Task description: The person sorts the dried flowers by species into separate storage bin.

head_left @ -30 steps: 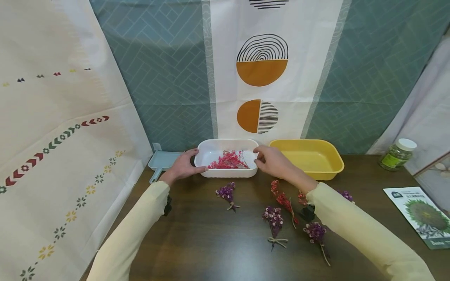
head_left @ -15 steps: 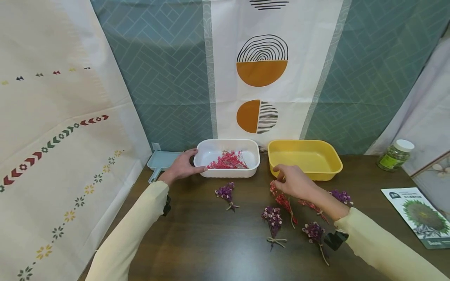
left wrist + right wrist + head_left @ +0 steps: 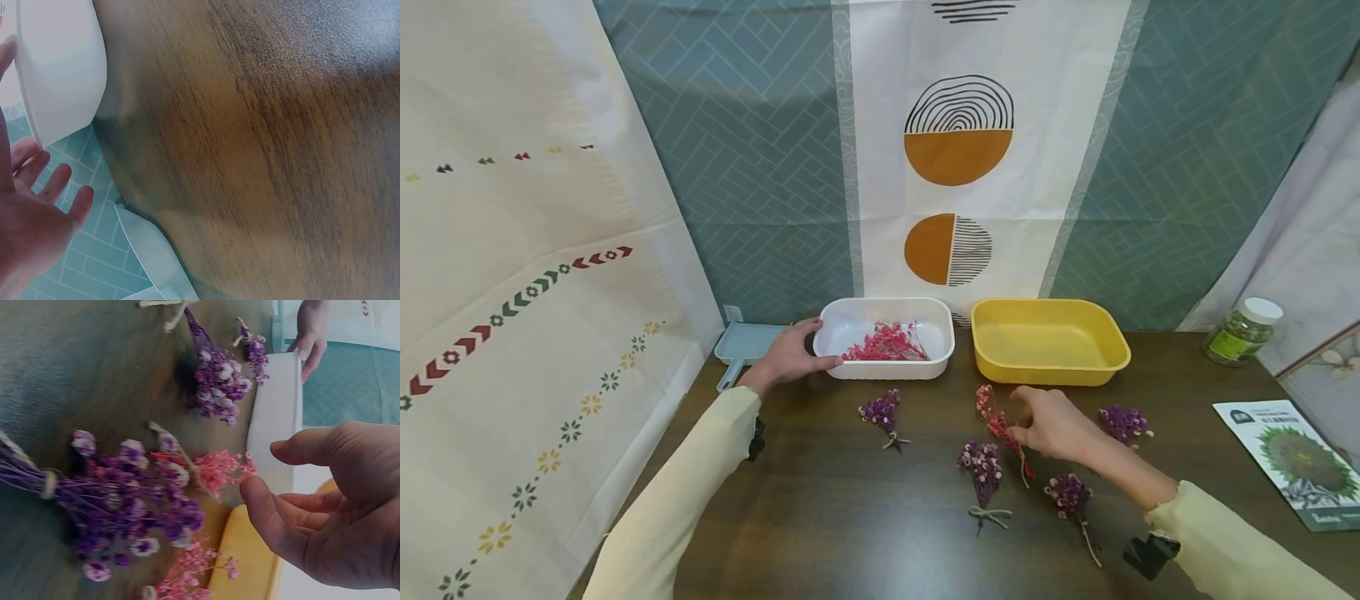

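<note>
My left hand (image 3: 792, 357) holds the left end of a white plastic tub (image 3: 891, 370), thumb along its front rim and fingers at the end. Inside the tub lies a bunch of pinkish-red dried flowers (image 3: 887, 342). My right hand (image 3: 1054, 423) hovers beside a tied red dried-flower bunch (image 3: 998, 423), its thumb overlapping the bunch in the head view. From the right wrist, thumb and index fingertip stand apart with nothing between them. Purple dried-flower bunches (image 3: 981, 467) lie around, one (image 3: 131, 500) large in the right wrist view. Another red bunch (image 3: 190, 569) is mostly hidden in the head view.
Right of the white tub stands a yellow tub (image 3: 1048, 375) with nothing in it. A light-blue dustpan (image 3: 748, 342) lies at the left. Toward the right are a white-lidded jar (image 3: 1242, 332) and a seed packet (image 3: 1292, 462). Patterned cloth (image 3: 775, 167) hangs behind the table.
My right hand has let go of the white tub's right end and moved right and toward me, down to the red bunch. The left hand has stayed at the tub.
</note>
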Demonstrator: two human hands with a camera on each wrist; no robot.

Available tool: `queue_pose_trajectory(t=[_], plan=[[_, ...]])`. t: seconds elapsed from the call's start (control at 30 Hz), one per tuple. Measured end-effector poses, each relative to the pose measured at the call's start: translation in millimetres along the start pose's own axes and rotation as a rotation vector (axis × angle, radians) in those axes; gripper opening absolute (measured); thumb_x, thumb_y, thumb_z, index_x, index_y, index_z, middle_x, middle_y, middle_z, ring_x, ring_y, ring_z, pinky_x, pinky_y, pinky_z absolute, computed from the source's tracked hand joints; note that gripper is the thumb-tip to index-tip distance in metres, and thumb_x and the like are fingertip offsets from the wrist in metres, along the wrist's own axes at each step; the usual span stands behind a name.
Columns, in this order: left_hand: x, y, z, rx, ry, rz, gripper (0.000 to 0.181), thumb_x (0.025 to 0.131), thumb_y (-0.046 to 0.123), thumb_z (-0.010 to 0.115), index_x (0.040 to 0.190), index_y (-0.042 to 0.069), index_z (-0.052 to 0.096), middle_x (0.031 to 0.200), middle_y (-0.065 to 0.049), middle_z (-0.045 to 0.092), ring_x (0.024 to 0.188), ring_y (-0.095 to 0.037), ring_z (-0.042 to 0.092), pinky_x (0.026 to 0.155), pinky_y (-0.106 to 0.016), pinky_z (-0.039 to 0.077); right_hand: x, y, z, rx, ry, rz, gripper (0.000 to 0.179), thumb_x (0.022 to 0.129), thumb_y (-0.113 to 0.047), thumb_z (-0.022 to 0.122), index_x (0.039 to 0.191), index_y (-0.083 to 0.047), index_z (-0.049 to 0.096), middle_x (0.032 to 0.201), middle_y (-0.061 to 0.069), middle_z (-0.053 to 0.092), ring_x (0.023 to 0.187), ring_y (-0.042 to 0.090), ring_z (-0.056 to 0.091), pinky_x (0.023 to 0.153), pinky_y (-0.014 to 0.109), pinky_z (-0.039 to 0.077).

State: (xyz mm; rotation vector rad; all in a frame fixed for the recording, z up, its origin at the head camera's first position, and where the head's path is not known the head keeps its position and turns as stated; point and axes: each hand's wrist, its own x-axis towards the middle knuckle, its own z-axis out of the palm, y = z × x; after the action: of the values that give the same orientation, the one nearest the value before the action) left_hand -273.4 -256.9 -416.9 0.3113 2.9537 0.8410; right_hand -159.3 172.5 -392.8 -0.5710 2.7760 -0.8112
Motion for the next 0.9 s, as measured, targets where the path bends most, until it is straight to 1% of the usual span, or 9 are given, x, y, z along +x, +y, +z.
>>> queue_pose_trajectory(t=[0.07,0.2,0.4,0.57,0.67,0.77,0.9], plan=[[0.0,0.1,-0.1,0.002,0.002,0.000,0.095,0.083,0.051,0.076,0.151,-0.002,0.038,0.157,-0.021,0.033,0.141,-0.040,0.032,0.111,-0.059,0.030,-2.2,1,2,0.021,-0.019,0.035,0.050,0.087,-0.006,0.076,0.127,0.014,0.053,0.082,0.008,0.066,0.050,0.015,0.058,0.048,0.029,0.051],[0.1,0.5,-0.5,0.001,0.002,-0.002,0.095,0.082,0.052,0.076,0.151,-0.002,0.038,0.156,-0.021,0.034,0.141,-0.040,0.032,0.110,-0.060,0.031,-4.1,3,9,0.035,-0.034,0.076,0.051,0.086,-0.005,0.076,0.127,0.014,0.052,0.083,0.009,0.065,0.051,0.016,0.060,0.046,0.028,0.051],[-0.3,1.2,-0.5,-0.016,0.001,0.001,0.095,0.083,0.050,0.077,0.151,-0.003,0.038,0.156,-0.022,0.034,0.140,-0.040,0.034,0.109,-0.059,0.032,-4.6,5,16,0.027,-0.020,0.098,0.052,0.086,-0.006,0.077,0.127,0.014,0.052,0.075,0.006,0.061,0.045,0.014,0.057,0.044,0.029,0.049],[0.0,0.3,-0.1,-0.018,0.003,0.003,0.094,0.083,0.050,0.077,0.151,-0.003,0.038,0.156,-0.021,0.034,0.140,-0.039,0.034,0.110,-0.058,0.032,-3.4,4,21,-0.011,-0.016,0.112,0.058,0.085,-0.008,0.079,0.130,0.014,0.050,0.066,0.003,0.055,0.041,0.014,0.054,0.044,0.030,0.047],[0.6,-0.7,0.2,-0.015,0.001,0.002,0.096,0.083,0.051,0.077,0.151,-0.003,0.037,0.156,-0.022,0.034,0.140,-0.039,0.034,0.110,-0.058,0.032,-1.7,5,23,-0.030,-0.016,0.118,0.058,0.084,-0.009,0.080,0.129,0.013,0.051,0.063,0.003,0.054,0.040,0.014,0.053,0.044,0.030,0.046],[1.0,-1.1,0.2,-0.011,0.001,0.000,0.096,0.083,0.051,0.076,0.151,-0.003,0.037,0.156,-0.022,0.034,0.140,-0.040,0.033,0.110,-0.058,0.031,0.4,5,25,-0.031,-0.025,0.130,0.055,0.085,-0.010,0.080,0.128,0.011,0.053,0.066,0.003,0.055,0.041,0.014,0.053,0.043,0.030,0.046],[0.4,-0.4,-0.4,-0.003,-0.002,-0.007,0.096,0.083,0.052,0.076,0.152,-0.002,0.037,0.156,-0.022,0.033,0.141,-0.040,0.033,0.110,-0.058,0.031,2.7,5,27,-0.033,-0.035,0.134,0.054,0.085,-0.010,0.080,0.127,0.010,0.054,0.075,0.006,0.058,0.041,0.015,0.054,0.044,0.030,0.048]])
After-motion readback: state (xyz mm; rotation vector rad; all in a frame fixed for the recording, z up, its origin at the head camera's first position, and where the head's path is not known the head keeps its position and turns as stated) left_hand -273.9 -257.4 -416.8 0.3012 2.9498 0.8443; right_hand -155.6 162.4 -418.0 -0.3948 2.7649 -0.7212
